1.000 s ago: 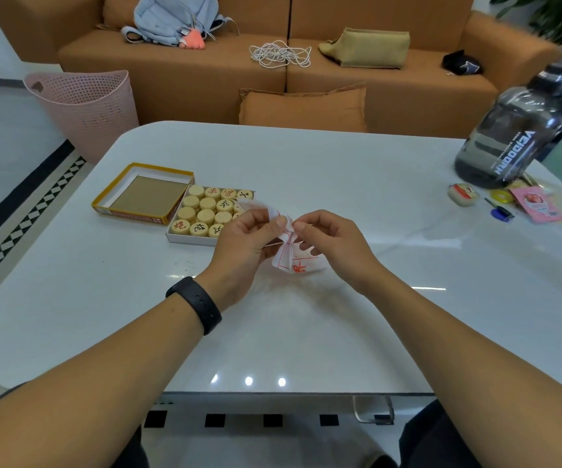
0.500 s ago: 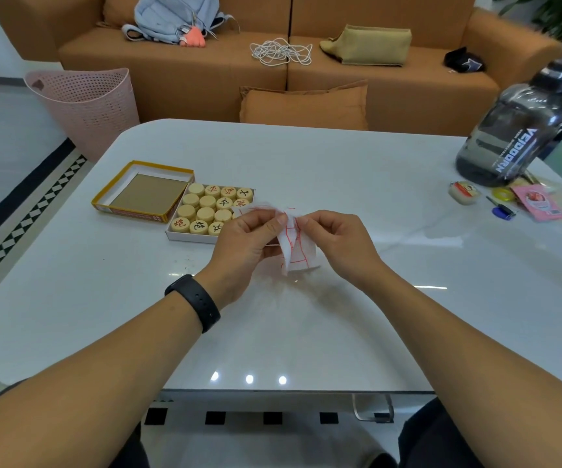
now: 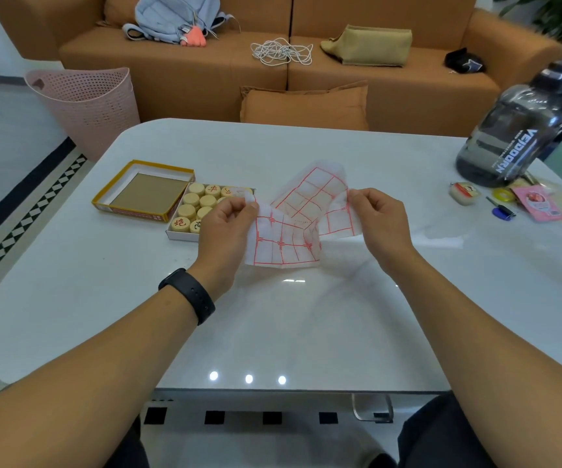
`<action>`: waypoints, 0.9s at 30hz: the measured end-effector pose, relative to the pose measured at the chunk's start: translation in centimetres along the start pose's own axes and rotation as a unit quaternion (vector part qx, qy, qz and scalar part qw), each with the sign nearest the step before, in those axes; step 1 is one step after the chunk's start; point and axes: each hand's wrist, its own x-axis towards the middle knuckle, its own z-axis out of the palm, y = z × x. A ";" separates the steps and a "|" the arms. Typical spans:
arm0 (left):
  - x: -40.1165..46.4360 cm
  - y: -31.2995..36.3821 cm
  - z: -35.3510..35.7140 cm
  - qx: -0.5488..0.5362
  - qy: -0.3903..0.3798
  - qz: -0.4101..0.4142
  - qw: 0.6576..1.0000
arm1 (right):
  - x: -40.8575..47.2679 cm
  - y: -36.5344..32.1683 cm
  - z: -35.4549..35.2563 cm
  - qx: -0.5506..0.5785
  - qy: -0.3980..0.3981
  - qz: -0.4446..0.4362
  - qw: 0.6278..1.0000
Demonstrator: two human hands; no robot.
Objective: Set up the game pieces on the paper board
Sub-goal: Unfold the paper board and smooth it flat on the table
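Head view: the paper board (image 3: pixel 301 224) hangs in the air above the tabletop (image 3: pixel 306 325), partly unfolded, between the two hands. Its red grid shows on several creased panels; one panel rises away from the person, another droops toward them, so the sheet is not yet flat. Its long axis runs roughly left to right, from one hand to the other.

The left hand (image 3: pixel 227 228) pinches the sheet's left edge between thumb and curled fingers. The right hand (image 3: pixel 379 216) pinches the right edge the same way. Both are clamped on the paper and stand well apart, with the sheet stretched loosely between them.

The game pieces (image 3: pixel 202 206) lie in an open tray (image 3: pixel 178 234) just beyond and to the left of the left hand, partly hidden behind it. They are pale round discs with marks on top. Beside the tray, further left, sits the box lid (image 3: pixel 144 192), upturned. The left hand is clearly the nearer one to the pieces.

Judging from this, the unfolding is unfinished, and the sheet needs to be opened fully and laid flat on the bare tabletop in front of the person before any piece goes on it. The thin paper looks likely to spring back along its folds.

At the far right of the tabletop stands a large dark bottle (image 3: pixel 516 143), well apart.
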 end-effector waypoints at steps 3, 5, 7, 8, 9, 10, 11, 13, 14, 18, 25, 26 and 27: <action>0.7 -0.1 -0.4 0.024 0.050 0.006 0.998 | 1.1 0.7 -1.4 0.013 0.020 0.026 0.999; 1.2 -0.5 -0.8 0.046 0.083 -0.006 0.995 | 1.6 1.1 -2.3 0.008 0.035 0.034 0.999; 1.6 -0.7 -1.2 0.061 0.103 -0.018 0.993 | 2.2 1.6 -3.1 -0.005 0.042 0.040 0.998; 1.9 -0.9 -1.4 0.068 0.110 -0.023 0.991 | 2.4 1.8 -3.5 -0.011 0.043 0.045 0.998; 2.0 -1.0 -1.6 0.073 0.117 -0.027 0.990 | 2.7 2.1 -3.9 -0.018 0.040 0.051 0.998; 2.1 -0.9 -1.9 0.078 0.121 -0.031 0.989 | 2.9 2.4 -4.2 -0.024 0.036 0.060 0.997; 2.3 -0.9 -2.2 0.085 0.125 -0.034 0.988 | 3.0 2.6 -4.6 -0.028 0.030 0.070 0.997; 2.7 -1.1 -2.8 0.101 0.132 -0.031 0.986 | 3.3 3.4 -5.1 -0.041 0.015 0.091 0.995; 2.8 -1.2 -3.1 0.108 0.133 -0.030 0.985 | 3.4 3.8 -5.2 -0.052 0.003 0.101 0.994; 2.9 -0.9 -3.2 0.121 0.140 -0.026 0.982 | 3.6 4.6 -5.3 -0.112 -0.038 0.110 0.987; 3.3 -1.1 -3.4 0.111 0.125 -0.026 0.986 | 3.7 4.9 -4.8 -0.157 -0.032 0.105 0.982; 3.3 -1.2 -3.3 0.111 0.119 -0.029 0.986 | 3.7 4.8 -4.7 -0.154 -0.038 0.109 0.981; 3.2 -1.0 -3.1 0.109 0.114 -0.030 0.987 | 3.6 4.7 -4.7 -0.149 -0.046 0.113 0.981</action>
